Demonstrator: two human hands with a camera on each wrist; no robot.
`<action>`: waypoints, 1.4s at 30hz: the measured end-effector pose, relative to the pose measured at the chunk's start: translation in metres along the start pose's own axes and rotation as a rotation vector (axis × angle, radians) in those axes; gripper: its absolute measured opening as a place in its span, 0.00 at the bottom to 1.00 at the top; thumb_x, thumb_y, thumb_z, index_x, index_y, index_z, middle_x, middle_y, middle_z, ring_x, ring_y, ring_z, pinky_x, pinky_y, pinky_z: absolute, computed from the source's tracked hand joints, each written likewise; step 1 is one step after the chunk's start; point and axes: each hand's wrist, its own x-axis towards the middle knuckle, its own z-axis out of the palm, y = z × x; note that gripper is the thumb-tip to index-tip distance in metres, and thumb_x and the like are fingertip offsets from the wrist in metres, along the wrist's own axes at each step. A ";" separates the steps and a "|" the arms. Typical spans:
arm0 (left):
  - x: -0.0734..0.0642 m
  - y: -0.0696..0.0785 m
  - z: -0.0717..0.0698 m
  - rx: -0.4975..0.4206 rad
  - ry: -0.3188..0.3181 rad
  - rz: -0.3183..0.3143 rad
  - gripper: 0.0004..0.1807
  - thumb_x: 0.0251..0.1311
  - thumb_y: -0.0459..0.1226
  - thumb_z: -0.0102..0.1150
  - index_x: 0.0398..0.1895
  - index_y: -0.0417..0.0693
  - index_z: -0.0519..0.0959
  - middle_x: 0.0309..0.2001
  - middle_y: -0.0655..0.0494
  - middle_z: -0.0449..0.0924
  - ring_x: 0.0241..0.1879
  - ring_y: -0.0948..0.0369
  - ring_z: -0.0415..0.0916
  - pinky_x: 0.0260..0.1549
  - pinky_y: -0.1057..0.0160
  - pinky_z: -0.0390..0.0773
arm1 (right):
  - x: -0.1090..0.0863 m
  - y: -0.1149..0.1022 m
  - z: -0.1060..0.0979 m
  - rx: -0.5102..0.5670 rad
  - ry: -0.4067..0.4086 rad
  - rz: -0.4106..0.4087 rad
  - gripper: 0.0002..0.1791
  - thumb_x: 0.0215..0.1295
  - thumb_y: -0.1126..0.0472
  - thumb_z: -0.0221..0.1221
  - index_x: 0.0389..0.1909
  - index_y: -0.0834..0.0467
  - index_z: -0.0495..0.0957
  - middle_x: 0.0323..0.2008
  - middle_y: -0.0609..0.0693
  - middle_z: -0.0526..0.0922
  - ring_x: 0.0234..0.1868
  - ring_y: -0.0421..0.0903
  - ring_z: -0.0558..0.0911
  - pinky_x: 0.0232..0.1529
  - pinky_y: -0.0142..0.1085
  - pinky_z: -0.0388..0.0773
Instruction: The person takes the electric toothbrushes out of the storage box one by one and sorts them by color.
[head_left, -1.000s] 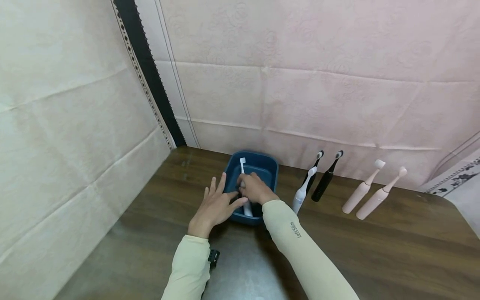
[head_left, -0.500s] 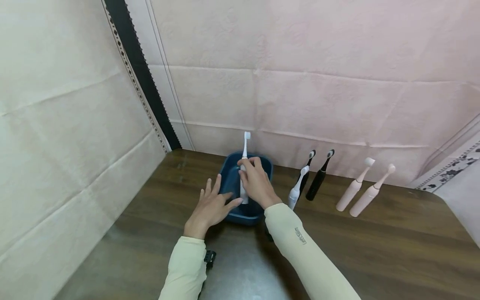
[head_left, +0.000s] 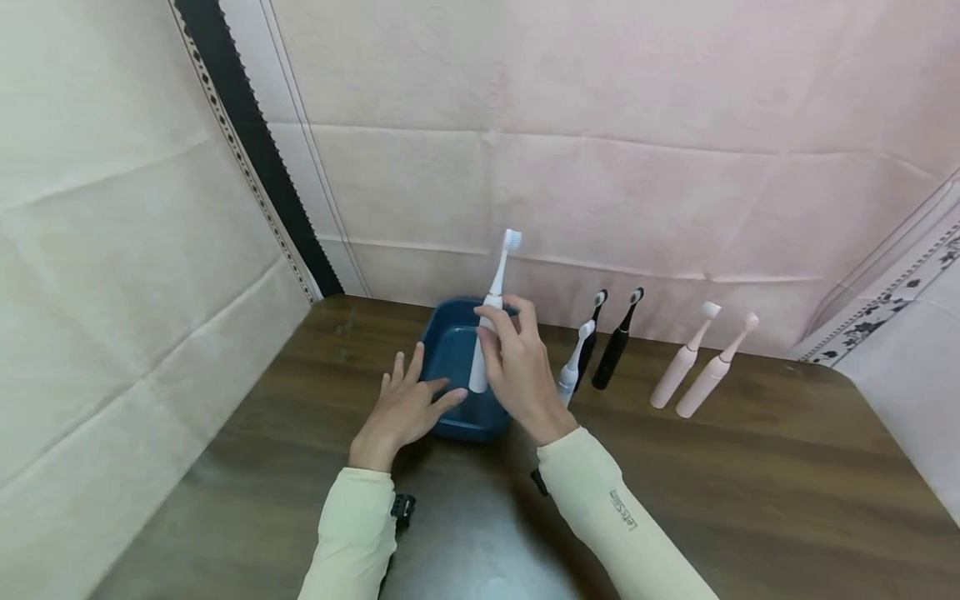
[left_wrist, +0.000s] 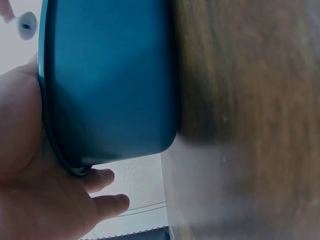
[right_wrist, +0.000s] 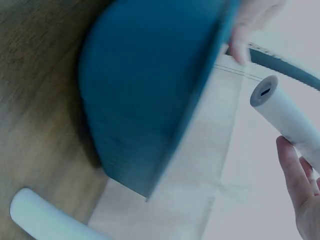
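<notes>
My right hand (head_left: 525, 375) pinches a white electric toothbrush (head_left: 477, 367) by the upper part of its handle. It holds the brush upright, head at the top, above a blue plastic bin (head_left: 467, 435). The flat base of this toothbrush (right_wrist: 295, 117) shows clear of the bin wall (right_wrist: 145, 85) in the right wrist view. At the bin's left side lies my left hand (head_left: 397, 415), fingers spread and thumb over the rim. The left wrist view has the palm (left_wrist: 45, 205) against the bin's rim, with fingertips past its end.
Right of the bin stand another white electric toothbrush (head_left: 568, 377), two black ones (head_left: 615, 354) and two pink ones (head_left: 678, 371). All are upright on the brown wooden table (head_left: 750, 475). A pale cloth (head_left: 600, 200) hangs behind the table, and another covers the left side.
The right hand has gripped the white electric toothbrush inside the bin and lifted it up and slightly right. The left hand stays at the bin's rim. The head view has shifted a little.
</notes>
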 end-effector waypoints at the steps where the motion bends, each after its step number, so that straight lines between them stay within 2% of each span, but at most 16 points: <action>1: 0.000 -0.001 0.000 0.000 -0.005 -0.002 0.39 0.72 0.65 0.43 0.70 0.45 0.74 0.81 0.40 0.31 0.77 0.33 0.24 0.70 0.30 0.37 | -0.001 -0.003 -0.003 0.005 0.007 -0.012 0.15 0.74 0.68 0.58 0.58 0.64 0.77 0.60 0.62 0.68 0.41 0.51 0.83 0.41 0.39 0.86; 7: 0.001 -0.002 -0.001 0.011 -0.003 0.006 0.39 0.72 0.64 0.43 0.70 0.44 0.74 0.81 0.38 0.32 0.77 0.32 0.26 0.70 0.30 0.38 | -0.009 -0.013 -0.016 0.007 0.009 -0.071 0.14 0.73 0.69 0.59 0.57 0.64 0.77 0.59 0.62 0.68 0.38 0.48 0.81 0.36 0.34 0.85; 16: 0.003 0.001 0.000 0.025 -0.026 0.000 0.39 0.73 0.64 0.43 0.71 0.45 0.73 0.81 0.39 0.30 0.77 0.33 0.24 0.70 0.30 0.37 | -0.034 -0.010 -0.022 -0.017 0.020 -0.127 0.17 0.69 0.71 0.62 0.57 0.62 0.77 0.60 0.63 0.68 0.34 0.46 0.80 0.29 0.32 0.81; 22: 0.004 0.004 0.003 0.024 -0.019 0.008 0.39 0.72 0.65 0.42 0.70 0.44 0.74 0.81 0.39 0.30 0.77 0.33 0.25 0.70 0.30 0.38 | -0.054 -0.007 -0.028 -0.016 0.001 -0.122 0.20 0.66 0.73 0.64 0.57 0.61 0.76 0.59 0.63 0.68 0.39 0.48 0.82 0.33 0.32 0.83; 27: 0.004 0.004 0.005 0.017 -0.008 0.015 0.38 0.73 0.64 0.43 0.69 0.45 0.75 0.81 0.38 0.31 0.77 0.32 0.26 0.70 0.30 0.38 | -0.060 -0.008 -0.035 -0.016 0.013 -0.117 0.20 0.66 0.74 0.63 0.57 0.62 0.76 0.59 0.63 0.67 0.43 0.51 0.83 0.37 0.35 0.85; 34: 0.003 0.001 0.004 0.015 -0.014 0.027 0.38 0.73 0.63 0.42 0.70 0.44 0.74 0.81 0.37 0.30 0.76 0.32 0.25 0.69 0.29 0.37 | -0.063 -0.005 -0.049 -0.031 0.052 -0.098 0.19 0.66 0.74 0.63 0.57 0.62 0.76 0.58 0.64 0.67 0.44 0.52 0.82 0.38 0.38 0.86; 42: 0.003 -0.002 0.001 -0.004 -0.028 0.025 0.41 0.73 0.66 0.39 0.70 0.44 0.73 0.81 0.38 0.27 0.76 0.32 0.22 0.69 0.28 0.35 | -0.064 0.008 -0.079 -0.098 0.173 -0.132 0.21 0.61 0.79 0.64 0.54 0.64 0.76 0.56 0.68 0.68 0.39 0.52 0.81 0.30 0.39 0.84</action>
